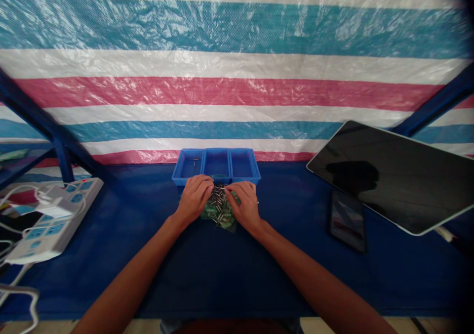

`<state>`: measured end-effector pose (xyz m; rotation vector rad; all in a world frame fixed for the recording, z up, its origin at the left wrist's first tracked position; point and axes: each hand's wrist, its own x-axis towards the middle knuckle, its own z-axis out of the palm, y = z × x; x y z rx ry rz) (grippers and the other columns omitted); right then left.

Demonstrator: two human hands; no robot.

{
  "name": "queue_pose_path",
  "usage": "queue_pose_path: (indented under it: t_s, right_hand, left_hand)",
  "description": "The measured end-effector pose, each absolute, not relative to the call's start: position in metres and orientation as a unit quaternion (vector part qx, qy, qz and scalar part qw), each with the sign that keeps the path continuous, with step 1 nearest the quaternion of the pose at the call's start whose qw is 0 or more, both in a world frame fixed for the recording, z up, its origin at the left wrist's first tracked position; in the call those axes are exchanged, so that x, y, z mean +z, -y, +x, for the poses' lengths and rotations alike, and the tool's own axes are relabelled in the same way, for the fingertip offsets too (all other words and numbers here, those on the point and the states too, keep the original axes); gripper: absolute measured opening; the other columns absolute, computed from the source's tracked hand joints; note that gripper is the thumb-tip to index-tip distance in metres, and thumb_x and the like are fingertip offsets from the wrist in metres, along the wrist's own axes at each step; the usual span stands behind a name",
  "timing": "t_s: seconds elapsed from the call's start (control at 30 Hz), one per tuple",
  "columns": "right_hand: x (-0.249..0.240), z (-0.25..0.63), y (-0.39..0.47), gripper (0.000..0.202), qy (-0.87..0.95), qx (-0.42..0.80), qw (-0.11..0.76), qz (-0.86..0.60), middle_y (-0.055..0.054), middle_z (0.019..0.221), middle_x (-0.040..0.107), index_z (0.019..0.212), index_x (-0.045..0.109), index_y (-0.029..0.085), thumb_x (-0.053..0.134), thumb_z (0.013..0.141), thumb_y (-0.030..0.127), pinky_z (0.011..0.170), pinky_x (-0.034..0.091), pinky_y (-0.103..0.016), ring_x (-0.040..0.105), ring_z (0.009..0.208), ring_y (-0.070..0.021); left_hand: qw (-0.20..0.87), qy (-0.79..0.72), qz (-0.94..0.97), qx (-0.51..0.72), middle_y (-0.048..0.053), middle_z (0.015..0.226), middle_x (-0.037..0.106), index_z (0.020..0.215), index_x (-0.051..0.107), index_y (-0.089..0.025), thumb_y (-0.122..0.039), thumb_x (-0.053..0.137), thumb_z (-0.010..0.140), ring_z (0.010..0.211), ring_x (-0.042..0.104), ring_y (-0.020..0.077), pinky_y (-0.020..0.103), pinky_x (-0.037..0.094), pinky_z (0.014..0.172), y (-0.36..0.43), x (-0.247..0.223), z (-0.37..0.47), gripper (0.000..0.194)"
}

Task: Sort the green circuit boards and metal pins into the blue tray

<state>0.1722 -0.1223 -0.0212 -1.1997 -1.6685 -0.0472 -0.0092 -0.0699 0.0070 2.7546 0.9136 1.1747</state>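
Note:
My left hand (195, 198) and my right hand (245, 206) face each other over a pile of small metal pins (219, 203), perhaps screws. Fingers and thumb are pinched together on both. A thin silvery piece (219, 188) spans the gap between the fingertips; its exact kind is too small to tell. Under the pile lies crumpled green-tinted clear plastic (224, 220). Just beyond my hands stand joined blue bins, with a left bin (177, 175), a middle bin (217, 162) and a right bin (244, 162). A couple of thin metal pieces (194, 160) lie in the left one.
At the right, a dark flat screen (400, 176) with a white edge leans over a black phone (347, 221). A white power strip (62, 225) with plugs and cables occupies the left side. Striped plastic sheeting (237, 92) hangs behind the blue table (222, 274).

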Motion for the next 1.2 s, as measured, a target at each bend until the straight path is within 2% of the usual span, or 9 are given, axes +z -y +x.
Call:
queue_pose_path:
  t_s: [0.3, 0.5, 0.97, 1.2]
  right_hand:
    - [-0.0221, 0.1728, 0.1225, 0.014, 0.698, -0.016, 0.513, -0.499, -0.003, 0.088, 0.067, 0.089, 0.064, 0.022, 0.05, 0.092, 0.025, 0.086, 0.038, -0.038, 0.058, 0.088, -0.017]
    - [-0.0205, 0.1723, 0.1237, 0.014, 0.7, -0.005, 0.513, -0.497, -0.004, 0.093, 0.068, 0.098, 0.063, 0.022, 0.051, 0.092, 0.025, 0.086, 0.038, -0.038, 0.06, 0.089, -0.0176]
    - [-0.0237, 0.1737, 0.1227, 0.012, 0.706, -0.009, 0.518, -0.484, -0.002, 0.089, 0.067, 0.092, 0.063, 0.022, 0.051, 0.092, 0.022, 0.086, 0.038, -0.037, 0.059, 0.085, -0.0162]
    - [-0.0201, 0.1724, 0.1243, 0.017, 0.701, -0.009, 0.518, -0.49, -0.003, 0.094, 0.068, 0.104, 0.062, 0.023, 0.05, 0.092, 0.024, 0.087, 0.038, -0.037, 0.06, 0.09, -0.0171]
  left_hand:
    - [0.01, -0.26, 0.878, 0.402, 0.007, 0.099, 0.065, 0.093, 0.059, -0.018, -0.023, 0.049, 0.092, 0.097, 0.057, 0.0186, 0.036, 0.044, 0.089, 0.0709, 0.0045, -0.0083, 0.012]
    - [0.025, -0.245, 0.875, 0.417, 0.007, 0.095, 0.066, 0.089, 0.059, -0.018, -0.022, 0.046, 0.093, 0.094, 0.058, 0.0175, 0.035, 0.045, 0.088, 0.0712, 0.0035, -0.0098, 0.014]
    - [0.02, -0.252, 0.859, 0.445, 0.008, 0.096, 0.065, 0.099, 0.059, -0.017, -0.021, 0.052, 0.09, 0.094, 0.059, 0.018, 0.036, 0.048, 0.087, 0.0706, -0.0008, -0.0088, 0.012]
    - [-0.002, -0.267, 0.841, 0.471, 0.006, 0.092, 0.066, 0.091, 0.061, -0.018, -0.021, 0.053, 0.09, 0.093, 0.059, 0.0179, 0.036, 0.048, 0.086, 0.071, 0.0016, -0.0108, 0.008]
